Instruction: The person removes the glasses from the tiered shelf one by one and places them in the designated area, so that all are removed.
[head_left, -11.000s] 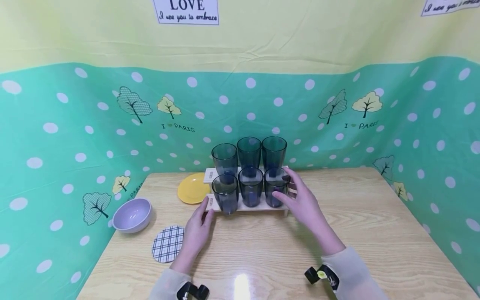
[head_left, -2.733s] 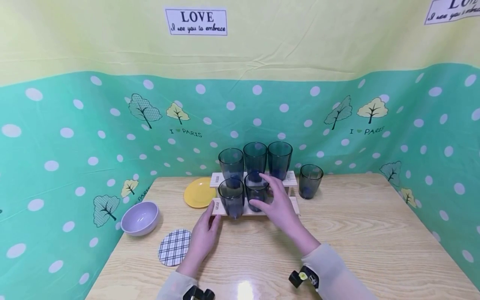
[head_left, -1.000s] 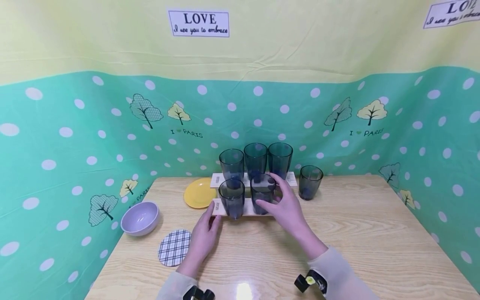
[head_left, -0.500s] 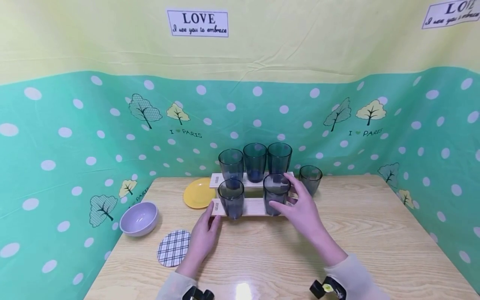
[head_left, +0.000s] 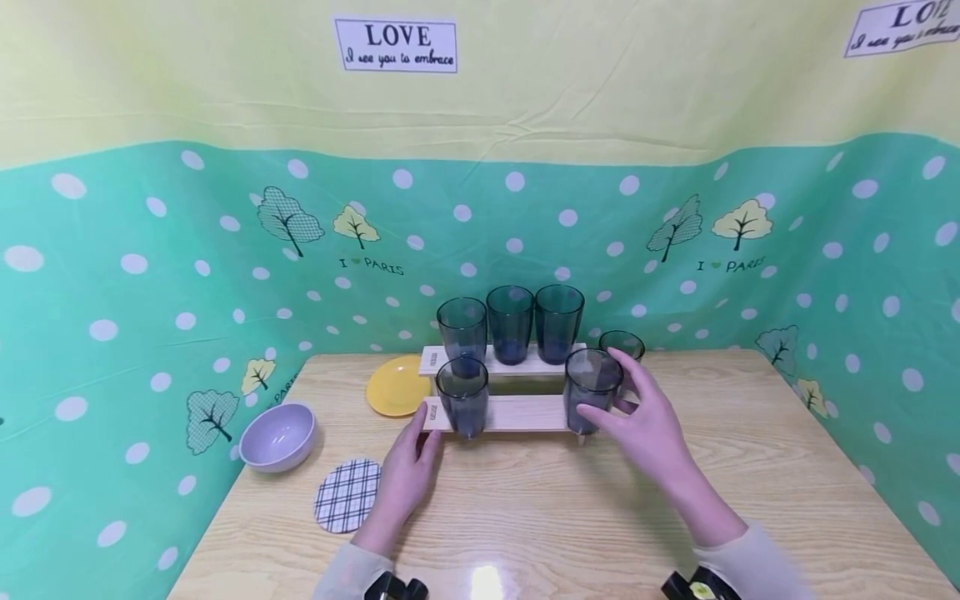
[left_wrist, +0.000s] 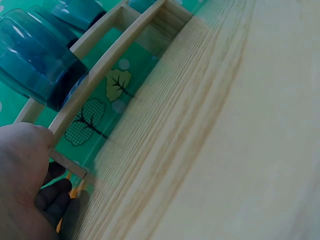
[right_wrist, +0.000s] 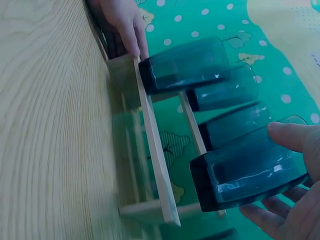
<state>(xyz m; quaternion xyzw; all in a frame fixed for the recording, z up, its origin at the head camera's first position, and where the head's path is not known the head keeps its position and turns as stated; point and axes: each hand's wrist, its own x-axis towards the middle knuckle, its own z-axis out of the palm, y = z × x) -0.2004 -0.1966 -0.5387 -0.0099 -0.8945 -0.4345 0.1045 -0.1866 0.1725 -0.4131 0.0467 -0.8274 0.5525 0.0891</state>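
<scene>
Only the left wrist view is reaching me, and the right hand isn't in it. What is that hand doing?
Observer: The right hand holds a tinted glass.
Operator: Is the glass touching the front plank?
Observer: No, the right wrist view shows a gap between its base and the plank.
Operator: And what lies left of the left hand?
Observer: A round plaid mat on the table.
</scene>
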